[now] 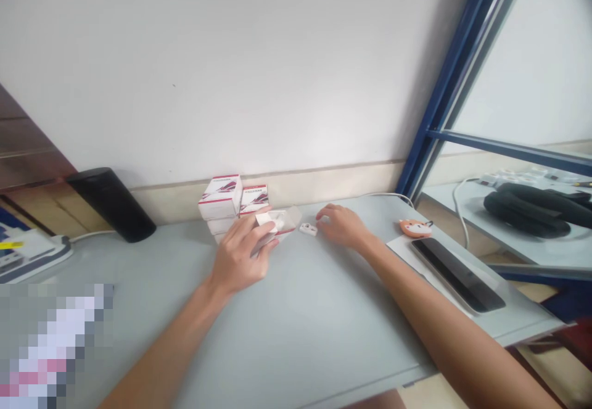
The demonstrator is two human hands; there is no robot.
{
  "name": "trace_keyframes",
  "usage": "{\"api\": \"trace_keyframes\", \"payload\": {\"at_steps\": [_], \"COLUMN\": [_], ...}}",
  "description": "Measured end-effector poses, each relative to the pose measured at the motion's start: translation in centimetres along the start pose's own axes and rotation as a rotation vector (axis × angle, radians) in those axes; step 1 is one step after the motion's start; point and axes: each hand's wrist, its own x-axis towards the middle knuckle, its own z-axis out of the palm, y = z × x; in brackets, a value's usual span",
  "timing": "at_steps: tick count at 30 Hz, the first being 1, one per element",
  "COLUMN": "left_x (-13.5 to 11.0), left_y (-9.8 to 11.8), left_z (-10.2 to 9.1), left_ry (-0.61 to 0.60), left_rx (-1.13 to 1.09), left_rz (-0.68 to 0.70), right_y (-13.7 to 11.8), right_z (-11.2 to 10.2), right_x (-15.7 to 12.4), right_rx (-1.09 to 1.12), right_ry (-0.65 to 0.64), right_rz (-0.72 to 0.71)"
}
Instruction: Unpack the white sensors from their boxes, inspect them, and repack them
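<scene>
My left hand (243, 252) is closed around a small white cardboard box (287, 231) with red edging, tilted with its flaps open toward the right. Something white shows at the mouth of the box, too blurred to name. On the table just right of the box lies a small white plastic piece (308, 229) with dark round spots or holes. Beside that piece is my right hand (341, 227), its fingers curved and apart, with nothing visible in them. Behind my left hand stand stacked white boxes (220, 190) with red and purple print, next to another printed box (254, 200).
A black cylinder (113, 205) leans at the back left, near a power strip (34, 255). To the right are an orange animal-shaped item (415, 229), a smartphone (457, 273) on white paper and a blue metal frame (428, 119). Beyond the frame lies a black object (527, 210).
</scene>
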Motion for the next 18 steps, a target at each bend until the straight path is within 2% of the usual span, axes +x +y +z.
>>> {"api": "trace_keyframes", "payload": {"at_steps": [4, 5, 7, 10, 14, 18], "left_x": [0.1, 0.0, 0.0, 0.0, 0.0, -0.1], "left_y": [0.2, 0.3, 0.6, 1.4, 2.1, 2.0], "left_z": [0.1, 0.2, 0.4, 0.7, 0.9, 0.9], "left_ry": [0.002, 0.006, 0.013, 0.023, 0.036, 0.005], "left_rx": [-0.014, -0.008, 0.008, 0.031, -0.005, -0.063], "left_rz": [0.015, 0.024, 0.055, 0.114, 0.143, 0.077], "right_y": [-2.8, -3.7, -5.4, -6.8, -7.0, -6.6], "right_z": [-1.9, -2.2, -2.2, -1.1, 0.3, 0.4], "right_x": [-1.2, -1.6, -2.2, -2.6, -2.2, -1.9], "right_rx": [0.233, 0.293, 0.36, 0.475, 0.709, 0.761], "right_ry": [0.306, 0.339, 0.319, 0.223, 0.187, 0.209], "right_rz": [-0.176, -0.233, -0.267, -0.177, -0.05, -0.055]}}
